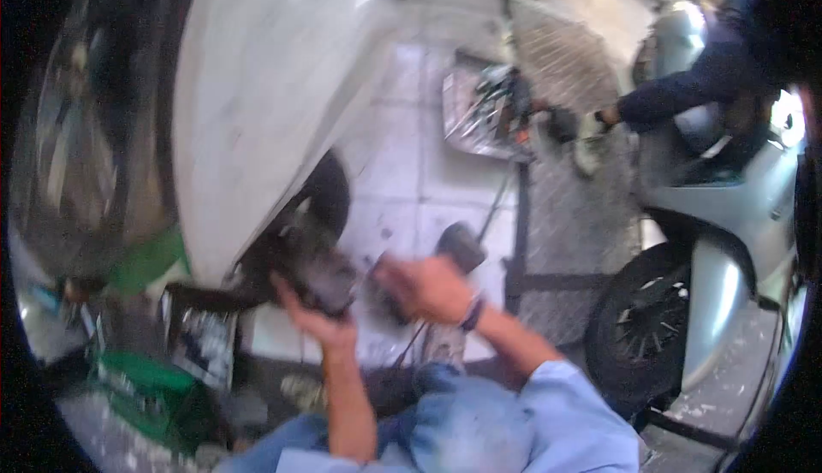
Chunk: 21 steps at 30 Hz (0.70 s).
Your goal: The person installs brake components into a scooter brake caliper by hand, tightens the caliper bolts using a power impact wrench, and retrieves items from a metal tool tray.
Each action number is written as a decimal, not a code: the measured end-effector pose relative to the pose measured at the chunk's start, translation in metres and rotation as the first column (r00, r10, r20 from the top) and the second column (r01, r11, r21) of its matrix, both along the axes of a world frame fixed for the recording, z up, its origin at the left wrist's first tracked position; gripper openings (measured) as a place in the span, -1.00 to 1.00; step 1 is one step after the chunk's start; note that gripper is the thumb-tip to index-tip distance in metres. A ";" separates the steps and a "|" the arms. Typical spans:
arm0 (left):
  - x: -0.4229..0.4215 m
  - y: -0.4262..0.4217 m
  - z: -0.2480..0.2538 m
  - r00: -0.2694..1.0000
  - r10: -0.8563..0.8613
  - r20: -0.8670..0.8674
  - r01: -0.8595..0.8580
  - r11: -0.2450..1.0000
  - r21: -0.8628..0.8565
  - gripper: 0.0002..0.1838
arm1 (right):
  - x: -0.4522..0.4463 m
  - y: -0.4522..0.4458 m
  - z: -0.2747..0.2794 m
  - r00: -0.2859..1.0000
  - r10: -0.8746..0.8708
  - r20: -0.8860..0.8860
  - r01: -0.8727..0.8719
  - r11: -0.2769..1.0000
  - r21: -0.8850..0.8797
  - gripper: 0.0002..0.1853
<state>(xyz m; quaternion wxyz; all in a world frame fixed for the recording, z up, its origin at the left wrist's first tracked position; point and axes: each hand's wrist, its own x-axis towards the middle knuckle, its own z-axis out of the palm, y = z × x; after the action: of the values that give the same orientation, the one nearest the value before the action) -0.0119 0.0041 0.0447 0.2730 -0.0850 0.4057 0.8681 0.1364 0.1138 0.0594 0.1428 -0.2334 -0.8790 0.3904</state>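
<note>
The large white panel (270,88) is rising at left over the dark mechanical part (315,269), while a metal tray (479,149) of tools is lying on the tiled floor beyond my hands. My left hand (325,321) is cupping the part from below, its visible fingers spreading wide; my right hand (428,289) is bending its fingers just beside the part, but blur is preventing me from telling their gap or any grasp.
</note>
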 end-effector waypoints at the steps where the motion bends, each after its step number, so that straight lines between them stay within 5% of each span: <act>1: 0.000 -0.006 0.000 0.998 -0.017 -0.052 0.017 1.000 0.002 -0.29 | -0.001 0.007 0.028 0.999 0.042 0.017 -0.042 0.999 0.021 -0.84; 2: 0.003 -0.003 0.019 0.998 -0.035 0.052 0.032 0.999 0.042 -0.28 | -0.005 0.012 0.041 0.995 0.088 -0.045 -0.087 0.996 0.028 -0.87; 4: -0.001 -0.011 0.014 0.983 -0.174 -0.055 0.181 0.966 0.187 -0.34 | -0.006 0.021 0.069 0.965 0.260 -0.023 -0.260 0.966 0.006 -0.83; 9: -0.003 0.002 0.032 0.992 -0.123 -0.037 0.127 0.984 0.128 -0.28 | -0.018 0.027 0.077 0.866 0.499 0.032 -0.500 0.864 0.059 -0.84; 16: -0.014 -0.009 0.009 0.988 -0.149 -0.046 0.150 0.989 0.004 -0.28 | -0.033 0.028 0.059 0.829 0.552 -0.088 -0.542 0.833 0.110 -0.81; 21: -0.018 -0.009 0.007 0.990 -0.139 -0.022 0.139 0.990 -0.011 -0.34 | -0.046 0.032 0.069 0.775 0.615 0.146 -0.607 0.658 0.446 -0.78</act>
<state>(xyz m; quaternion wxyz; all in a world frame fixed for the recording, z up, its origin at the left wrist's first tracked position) -0.0303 -0.0053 0.0512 0.3278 -0.0481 0.4179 0.8459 0.0906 0.1456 0.1285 0.0634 0.1205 -0.9717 0.1929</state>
